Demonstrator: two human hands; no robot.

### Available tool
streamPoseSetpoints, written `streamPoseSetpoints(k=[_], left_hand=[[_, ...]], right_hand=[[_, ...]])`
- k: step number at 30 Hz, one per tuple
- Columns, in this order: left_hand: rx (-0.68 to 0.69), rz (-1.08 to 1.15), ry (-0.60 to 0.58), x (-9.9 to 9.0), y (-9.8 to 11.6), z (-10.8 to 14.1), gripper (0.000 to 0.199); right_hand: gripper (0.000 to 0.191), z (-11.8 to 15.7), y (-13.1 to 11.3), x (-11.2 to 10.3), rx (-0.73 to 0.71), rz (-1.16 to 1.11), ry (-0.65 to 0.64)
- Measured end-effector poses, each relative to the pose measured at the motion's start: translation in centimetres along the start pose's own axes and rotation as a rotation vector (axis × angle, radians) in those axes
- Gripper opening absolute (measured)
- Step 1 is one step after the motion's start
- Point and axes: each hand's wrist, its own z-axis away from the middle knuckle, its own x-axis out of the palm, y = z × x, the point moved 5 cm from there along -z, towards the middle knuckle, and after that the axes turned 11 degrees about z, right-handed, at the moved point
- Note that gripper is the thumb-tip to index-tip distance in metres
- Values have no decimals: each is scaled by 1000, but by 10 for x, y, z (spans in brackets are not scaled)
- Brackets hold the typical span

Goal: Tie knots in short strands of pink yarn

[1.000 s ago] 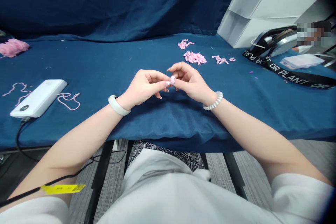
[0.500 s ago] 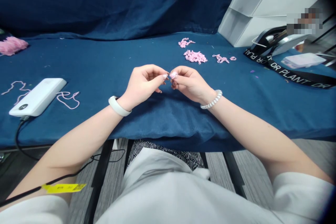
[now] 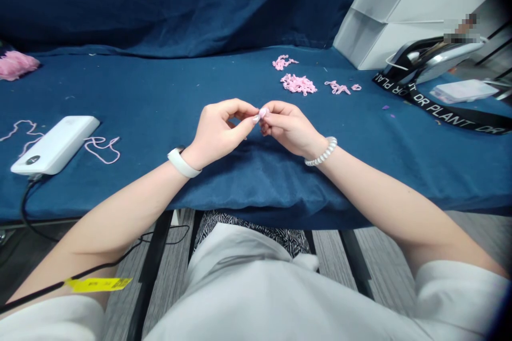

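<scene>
My left hand [image 3: 224, 127] and my right hand [image 3: 291, 126] meet at the fingertips over the front part of the blue cloth [image 3: 168, 85]. Between the right thumb and index finger is a small pink piece [image 3: 263, 112]. The left thumb and index finger pinch at its left side; what they hold is too small to tell. Behind my right hand lie a pile of pink loops [image 3: 298, 84], a smaller pink bunch [image 3: 283, 62] and a few pink bits [image 3: 338, 87].
A white power bank [image 3: 56, 145] with a black cable lies at left, pink string [image 3: 103, 150] beside it. Pink fluffy material [image 3: 16, 65] is at the far left. At right are a black lettered strap [image 3: 444, 113], a clear box [image 3: 464, 90] and white boxes [image 3: 366, 32].
My left fingertips have moved right and now meet the pink piece at my right fingertips. The view has shifted slightly.
</scene>
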Motion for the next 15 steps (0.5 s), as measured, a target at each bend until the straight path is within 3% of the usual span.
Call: streamPoseSetpoints(k=[8,15], left_hand=[[-42,-43,7,0,-2,-1,22],[-95,-16,12,0,-4,-2,23]], right_hand=[[31,1,-2,-2,-60,133,115],[25,1,1,-4,-24,94,180]])
